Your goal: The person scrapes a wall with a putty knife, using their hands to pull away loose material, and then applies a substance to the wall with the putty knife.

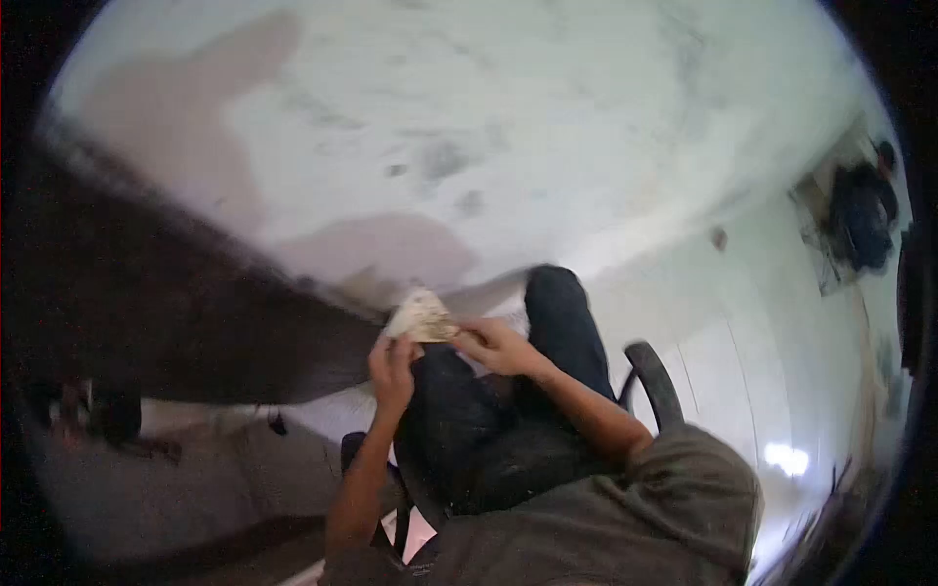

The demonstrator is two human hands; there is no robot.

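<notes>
A pale, dark-speckled piece [422,317], roughly triangular and looking like folded cloth or paper, is held up in front of my knees; blur hides its exact kind. My left hand [393,373] grips its lower left edge, fingers closed on it. At its right corner, my right hand [496,346] pinches the same piece between thumb and fingers. Both hands are above my lap, where my dark trousers [565,317] show. The palms and the underside of the piece are hidden.
I sit in a chair with a dark armrest [653,386] on the right. Ahead is a broad whitish surface [547,127] with pinkish patches and dark smudges. A dark panel [195,303] stretches along the left. Dark items [860,215] lie at far right.
</notes>
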